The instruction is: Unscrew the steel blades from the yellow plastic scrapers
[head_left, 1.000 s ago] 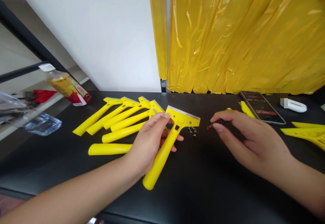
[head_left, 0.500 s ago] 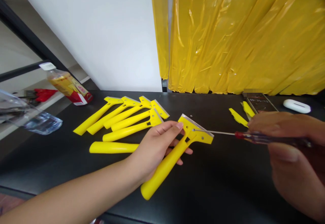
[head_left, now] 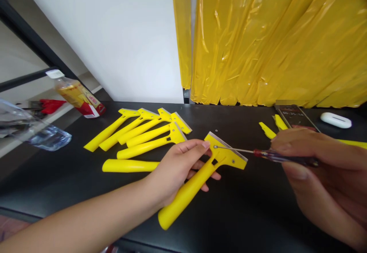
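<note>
My left hand (head_left: 183,165) grips a yellow scraper (head_left: 189,192) by its neck, with the thumb at the corner of the head and the handle slanting down towards me. A metal blade edge runs along the head's far side. In my right hand (head_left: 318,176) is a screwdriver (head_left: 275,155) with a dark, red-collared handle. The tip of its shaft sits at a screw hole near the left end of the head, carrying what looks like a small screw. Another screw shows at the head's right end.
Several yellow scrapers (head_left: 143,146) lie left on the black table (head_left: 243,214), beside a yellow handle (head_left: 129,165). Yellow pieces (head_left: 267,130), a phone (head_left: 296,116) and a white case (head_left: 336,120) lie right. Two bottles (head_left: 78,94) stand left; yellow film hangs behind.
The screwdriver tip has moved left, from the middle of the scraper's head to the hole at its left end. The head has turned slightly and shifted down and right.
</note>
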`<state>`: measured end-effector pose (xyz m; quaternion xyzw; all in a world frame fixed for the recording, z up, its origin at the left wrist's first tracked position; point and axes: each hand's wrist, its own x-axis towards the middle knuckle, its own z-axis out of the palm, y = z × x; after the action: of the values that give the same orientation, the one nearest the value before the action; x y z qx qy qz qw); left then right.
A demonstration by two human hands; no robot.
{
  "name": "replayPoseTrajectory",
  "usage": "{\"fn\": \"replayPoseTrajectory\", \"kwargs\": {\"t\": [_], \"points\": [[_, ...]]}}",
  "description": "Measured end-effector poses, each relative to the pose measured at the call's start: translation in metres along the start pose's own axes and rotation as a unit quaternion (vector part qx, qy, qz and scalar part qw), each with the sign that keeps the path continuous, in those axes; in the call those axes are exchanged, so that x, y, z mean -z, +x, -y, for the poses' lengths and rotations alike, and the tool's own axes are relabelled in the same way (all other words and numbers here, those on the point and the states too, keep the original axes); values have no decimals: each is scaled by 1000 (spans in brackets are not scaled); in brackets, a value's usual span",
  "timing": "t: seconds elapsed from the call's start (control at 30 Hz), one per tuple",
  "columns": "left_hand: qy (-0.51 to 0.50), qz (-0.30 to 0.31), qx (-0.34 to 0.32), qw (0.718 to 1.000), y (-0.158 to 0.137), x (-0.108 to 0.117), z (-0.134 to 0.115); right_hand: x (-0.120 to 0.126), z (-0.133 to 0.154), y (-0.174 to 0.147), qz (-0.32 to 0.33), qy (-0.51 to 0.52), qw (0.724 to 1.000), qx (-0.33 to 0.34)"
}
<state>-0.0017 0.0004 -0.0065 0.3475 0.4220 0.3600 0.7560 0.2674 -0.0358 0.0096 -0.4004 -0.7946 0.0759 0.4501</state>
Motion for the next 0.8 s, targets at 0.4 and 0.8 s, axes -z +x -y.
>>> {"fn": "replayPoseTrajectory", "kwargs": {"t": [0.4,0.8], "points": [[21,-10,2,1000,0,-2,-2,2,8,4,42,25,998,33],[87,-33,-18,995,-1,-5,-3,-8,17,16,51,-174,977,113]]}}
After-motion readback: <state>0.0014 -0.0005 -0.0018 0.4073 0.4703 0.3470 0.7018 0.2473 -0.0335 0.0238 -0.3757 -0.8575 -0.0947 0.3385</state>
